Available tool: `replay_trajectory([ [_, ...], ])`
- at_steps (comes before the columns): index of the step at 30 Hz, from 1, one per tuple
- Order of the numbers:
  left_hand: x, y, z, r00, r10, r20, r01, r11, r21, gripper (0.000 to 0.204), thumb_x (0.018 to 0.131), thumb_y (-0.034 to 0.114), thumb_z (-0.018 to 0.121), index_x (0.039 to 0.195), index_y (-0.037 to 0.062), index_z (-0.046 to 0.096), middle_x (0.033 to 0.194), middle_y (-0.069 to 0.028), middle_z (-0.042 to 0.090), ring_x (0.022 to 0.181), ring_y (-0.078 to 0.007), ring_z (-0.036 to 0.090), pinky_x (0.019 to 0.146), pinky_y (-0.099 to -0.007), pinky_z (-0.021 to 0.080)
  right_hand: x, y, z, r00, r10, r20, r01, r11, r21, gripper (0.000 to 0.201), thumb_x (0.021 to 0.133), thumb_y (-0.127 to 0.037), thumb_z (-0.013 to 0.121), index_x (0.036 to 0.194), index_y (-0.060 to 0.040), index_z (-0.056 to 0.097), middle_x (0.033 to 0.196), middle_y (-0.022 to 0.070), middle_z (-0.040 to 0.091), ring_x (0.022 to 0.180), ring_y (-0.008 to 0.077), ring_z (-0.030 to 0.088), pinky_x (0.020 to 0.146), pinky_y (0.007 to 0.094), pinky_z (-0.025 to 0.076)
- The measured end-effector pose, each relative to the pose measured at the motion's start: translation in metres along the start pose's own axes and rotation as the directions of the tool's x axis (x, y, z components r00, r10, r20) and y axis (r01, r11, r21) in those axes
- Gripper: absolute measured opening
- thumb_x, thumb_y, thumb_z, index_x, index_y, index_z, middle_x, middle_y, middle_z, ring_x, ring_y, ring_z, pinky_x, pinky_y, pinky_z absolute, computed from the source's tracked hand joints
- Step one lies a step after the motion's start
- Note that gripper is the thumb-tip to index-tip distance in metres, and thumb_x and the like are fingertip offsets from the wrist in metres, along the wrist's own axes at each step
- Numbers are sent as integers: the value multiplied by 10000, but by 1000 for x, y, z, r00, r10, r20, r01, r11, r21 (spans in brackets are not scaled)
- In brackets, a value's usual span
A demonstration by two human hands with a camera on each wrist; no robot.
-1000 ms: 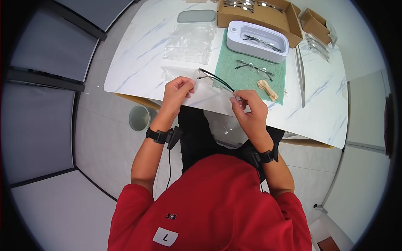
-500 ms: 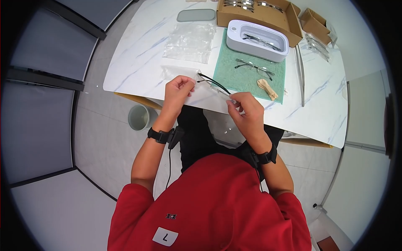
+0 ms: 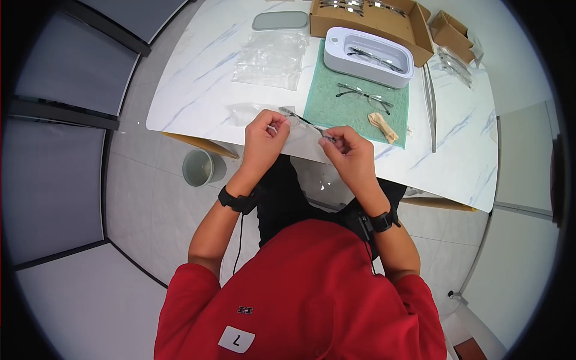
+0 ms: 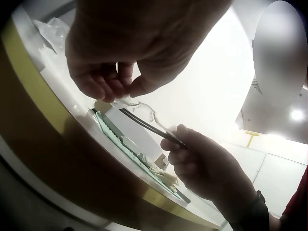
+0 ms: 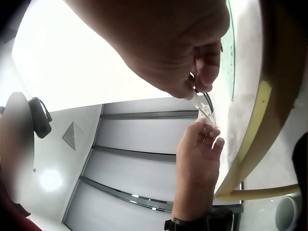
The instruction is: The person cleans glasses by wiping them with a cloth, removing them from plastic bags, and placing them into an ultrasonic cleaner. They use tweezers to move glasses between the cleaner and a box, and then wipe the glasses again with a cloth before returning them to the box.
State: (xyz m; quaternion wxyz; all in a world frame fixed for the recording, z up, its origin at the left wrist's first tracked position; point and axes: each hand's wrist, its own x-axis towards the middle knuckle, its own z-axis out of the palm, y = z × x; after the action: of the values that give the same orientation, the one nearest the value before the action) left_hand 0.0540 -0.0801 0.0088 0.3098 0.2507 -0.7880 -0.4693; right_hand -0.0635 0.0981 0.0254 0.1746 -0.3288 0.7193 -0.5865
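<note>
In the head view my right hand (image 3: 351,153) pinches a pair of eyeglasses (image 3: 307,122) with dark temples and clear lenses. The glasses slant up and left toward my left hand (image 3: 266,137), which pinches a clear plastic bag with its fingertips. Crinkled film of that bag (image 5: 210,116) shows at the left fingertips in the right wrist view, close around the far end of the glasses. The left wrist view shows the two dark temples (image 4: 151,128) running side by side beneath a clear lens edge. My right fingers hide the near end of the glasses.
A green cloth (image 3: 324,102) bears another pair of glasses (image 3: 363,96), a beige cloth piece (image 3: 383,128) and a white cleaner tub (image 3: 366,73) with glasses inside. Clear bags (image 3: 270,60) lie left; long tweezers (image 3: 431,108) right. Behind stands a cardboard box (image 3: 384,30) of glasses.
The right hand has moved left with the glasses. The left hand has shifted slightly right and turned, so the temple tips now lie right beside its fingers and the bag film.
</note>
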Motion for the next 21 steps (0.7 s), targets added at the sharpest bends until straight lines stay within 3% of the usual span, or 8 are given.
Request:
replay_trajectory([
  [4, 0, -1, 0, 1000, -17, 2, 17, 1000, 17, 58, 866, 45, 717, 874, 17, 667, 803, -35, 651, 668, -83, 564, 581, -238, 455, -1, 5, -1, 994, 94, 49, -98, 989, 109, 159, 891, -90, 762, 1012, -1, 709, 714, -28, 598, 626, 26, 485, 577, 198, 428],
  [14, -2, 2, 2, 993, 116, 13, -116, 988, 102, 65, 852, 38, 718, 867, 24, 655, 807, -63, 627, 664, -148, 591, 593, -274, 461, -2, 5, -7, 998, 5, 61, -7, 1000, 30, 158, 893, -78, 747, 1023, 1, 703, 721, -13, 604, 620, 34, 486, 573, 205, 427],
  [21, -3, 3, 2, 995, 102, 21, -104, 989, 106, 72, 854, 44, 721, 870, 24, 653, 804, -64, 628, 666, -151, 593, 590, -278, 459, -2, 7, -5, 998, -8, 60, 7, 1000, 11, 166, 884, -88, 755, 1019, 0, 710, 710, -1, 606, 612, 50, 497, 569, 218, 435],
])
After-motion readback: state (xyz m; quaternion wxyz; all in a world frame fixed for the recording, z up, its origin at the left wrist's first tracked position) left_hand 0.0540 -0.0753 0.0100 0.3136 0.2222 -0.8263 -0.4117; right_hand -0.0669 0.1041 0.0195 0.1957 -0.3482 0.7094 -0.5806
